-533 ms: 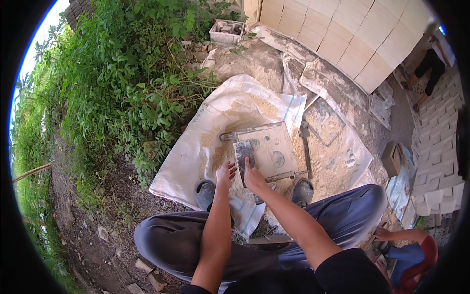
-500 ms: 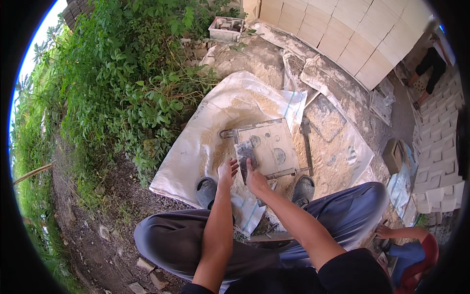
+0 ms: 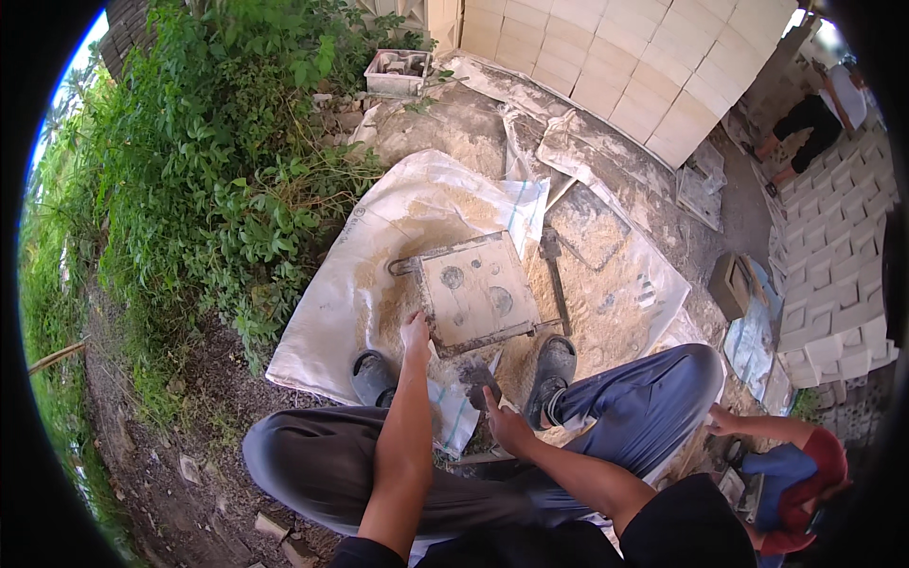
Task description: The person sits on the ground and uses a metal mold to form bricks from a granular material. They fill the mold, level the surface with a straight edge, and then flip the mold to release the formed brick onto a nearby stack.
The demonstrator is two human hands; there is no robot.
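Note:
A square mould [image 3: 482,273] packed with pale powder lies on a white woven sheet [image 3: 322,327] between my feet. Dark round patches mark its surface, and a looped handle [image 3: 401,268] sticks out at its left. At the near left edge of the mould, my left hand [image 3: 415,338] has its fingers closed against the rim; the fingertips are partly hidden. My right hand [image 3: 508,423] grips a dark, flat trowel-like tool [image 3: 480,382], held low between my shoes and apart from the mould. One finger stretches along the tool.
A dark metal bar [image 3: 556,281] lies right of the mould, beside scattered powder. Dense plants [image 3: 218,189] rise on the left. Pale stacked blocks [image 3: 615,71] form a wall behind. A person in red [image 3: 826,464] works at lower right; another person [image 3: 814,118] bends at far right.
The tool in my right hand has come off the mould and toward me. My left hand has moved from beside the tool to the mould's left edge. The view has shifted slightly right.

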